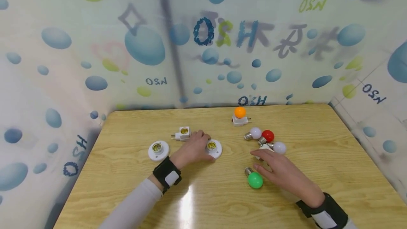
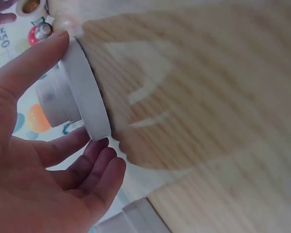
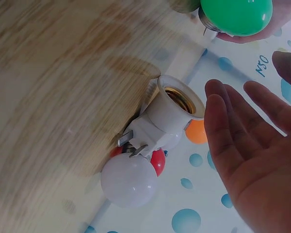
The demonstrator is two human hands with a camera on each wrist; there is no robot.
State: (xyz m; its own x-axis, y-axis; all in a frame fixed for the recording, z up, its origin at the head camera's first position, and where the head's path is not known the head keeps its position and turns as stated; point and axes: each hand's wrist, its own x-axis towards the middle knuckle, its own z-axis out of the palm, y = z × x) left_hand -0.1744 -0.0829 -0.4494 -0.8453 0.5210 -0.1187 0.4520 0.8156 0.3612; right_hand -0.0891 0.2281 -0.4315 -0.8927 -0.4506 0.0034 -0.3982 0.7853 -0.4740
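In the head view, my left hand point(image 1: 193, 148) holds a round white lamp holder point(image 1: 217, 149) by its rim, thumb on one side and fingers on the other. The left wrist view shows this lamp holder point(image 2: 89, 92) base against the table. My right hand point(image 1: 283, 174) hovers with fingers loosely extended, holding nothing. Beside its fingers, the right wrist view shows a white plug-in lamp holder point(image 3: 160, 114) with two metal prongs and a threaded socket. A green bulb point(image 1: 255, 180) lies just left of that hand. A white bulb point(image 1: 280, 147) lies beyond it.
A red bulb point(image 1: 268, 136) and another white bulb point(image 1: 255, 132) lie behind the right hand. Farther back, an orange bulb point(image 1: 240, 112) sits in a plug-in holder point(image 1: 239, 121). Left of my left hand are a second round lamp holder point(image 1: 152, 154) and a plug-in holder point(image 1: 181, 136).
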